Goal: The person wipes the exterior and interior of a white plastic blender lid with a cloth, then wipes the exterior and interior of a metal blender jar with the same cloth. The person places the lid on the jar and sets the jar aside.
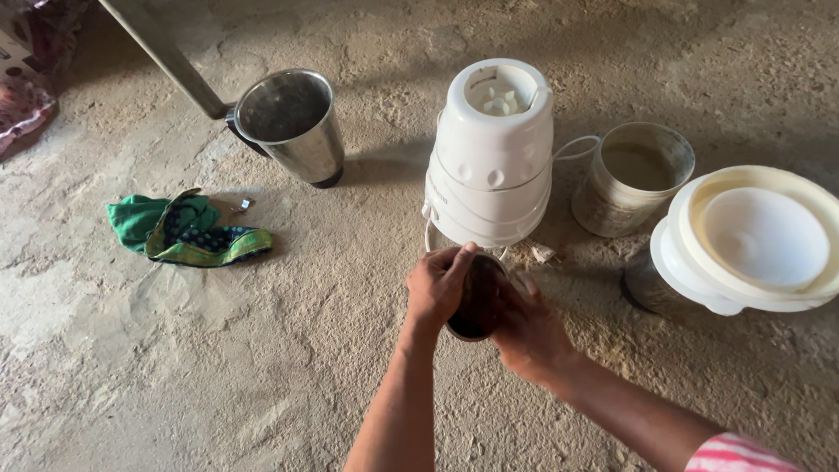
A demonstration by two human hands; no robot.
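Both hands meet over a small dark jar [476, 301] that sits low on the floor, just in front of the white mixer base [489, 157]. The left hand [437, 284] has its fingers [461, 255] curled closely over the jar's near rim and side, gripping it; the right hand [529, 332] wraps the jar's other side, its fingers bent narrow around the wall, though their tips are hidden behind the jar. The jar's inside looks dark; what it contains cannot be told. The floor [218, 367] is rough, sandy-looking concrete, patchy and uneven, lit by sunlight from the left. On it stand a steel jar with a black handle [293, 122] to the upper left, a steel container [634, 175] right of the mixer base, and a white lidded vessel [752, 240] at the far right edge. A crumpled green cloth [179, 232] lies well apart to the left, and a grey metal leg [166, 57] slants across the top left corner.
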